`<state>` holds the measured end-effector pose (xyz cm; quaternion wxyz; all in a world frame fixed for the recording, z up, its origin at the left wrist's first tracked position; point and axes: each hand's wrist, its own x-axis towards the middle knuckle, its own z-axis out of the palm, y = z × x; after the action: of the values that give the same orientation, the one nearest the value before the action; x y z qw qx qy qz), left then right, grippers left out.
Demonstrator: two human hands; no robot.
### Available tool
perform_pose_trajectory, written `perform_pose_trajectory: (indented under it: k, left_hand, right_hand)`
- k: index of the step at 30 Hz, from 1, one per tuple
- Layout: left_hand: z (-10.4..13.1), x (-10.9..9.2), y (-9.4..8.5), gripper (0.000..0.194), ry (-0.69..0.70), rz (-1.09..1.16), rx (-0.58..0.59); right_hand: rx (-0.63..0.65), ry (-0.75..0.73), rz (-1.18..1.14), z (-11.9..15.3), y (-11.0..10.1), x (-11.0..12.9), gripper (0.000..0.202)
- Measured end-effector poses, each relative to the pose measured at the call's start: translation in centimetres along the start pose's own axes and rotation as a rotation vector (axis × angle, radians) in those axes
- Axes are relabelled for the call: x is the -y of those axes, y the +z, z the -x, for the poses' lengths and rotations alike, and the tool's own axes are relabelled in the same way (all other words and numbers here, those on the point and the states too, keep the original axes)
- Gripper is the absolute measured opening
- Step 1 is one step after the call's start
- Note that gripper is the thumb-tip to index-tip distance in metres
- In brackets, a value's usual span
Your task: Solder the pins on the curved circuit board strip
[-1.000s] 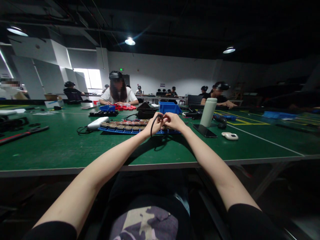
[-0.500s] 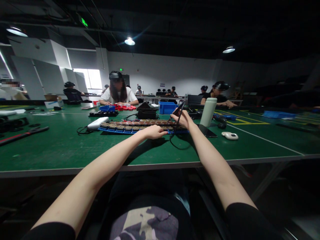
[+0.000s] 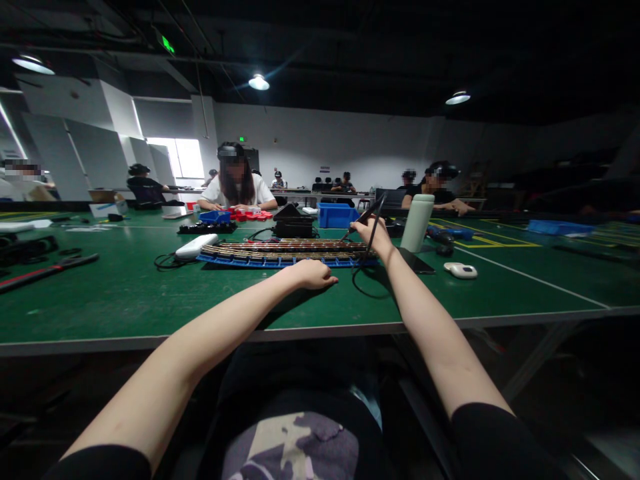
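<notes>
A long blue rack with rows of thin tan and dark strips lies across the green table. My right hand is closed on a dark pen-like tool with a black cable looping down to the table. The tool's thin tip points down and left at the rack's right part. In front of the rack, my left hand is closed low over the table; whether something small is between its fingers cannot be made out.
A pale green bottle stands right of my right hand, beside a flat dark object. A white case lies farther right, a white device left. Behind are a black box and blue bin. People sit beyond.
My left hand has drawn back from the rack's front edge toward me. My right hand has shifted slightly right with the tool, and the cable loop has moved right too.
</notes>
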<state>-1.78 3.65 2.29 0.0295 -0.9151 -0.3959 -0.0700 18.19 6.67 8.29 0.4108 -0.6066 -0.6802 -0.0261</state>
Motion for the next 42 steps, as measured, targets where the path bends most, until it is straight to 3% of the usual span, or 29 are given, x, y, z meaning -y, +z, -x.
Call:
perform_pose_trajectory:
  k: [5, 13, 20, 42]
  left_hand:
    - [0.1, -0.2, -0.2, 0.041, -0.004, -0.011, 0.003]
    - [0.2, -0.4, -0.2, 0.037, -0.022, 0.013, 0.006]
    - [0.5, -0.8, -0.8, 0.052, 0.002, -0.175, 0.124]
    - [0.7, -1.1, -1.0, 0.055, -0.006, -0.210, 0.147]
  right_hand:
    - [0.046, 0.077, -0.032, -0.4, 0.4, -0.6, 0.032]
    - [0.041, 0.065, -0.002, 0.1, 0.1, 0.1, 0.031]
    - [-0.030, 0.082, -0.069, -0.2, 0.5, -0.3, 0.025]
    - [-0.092, 0.408, -0.293, -1.5, 1.1, -2.3, 0.025]
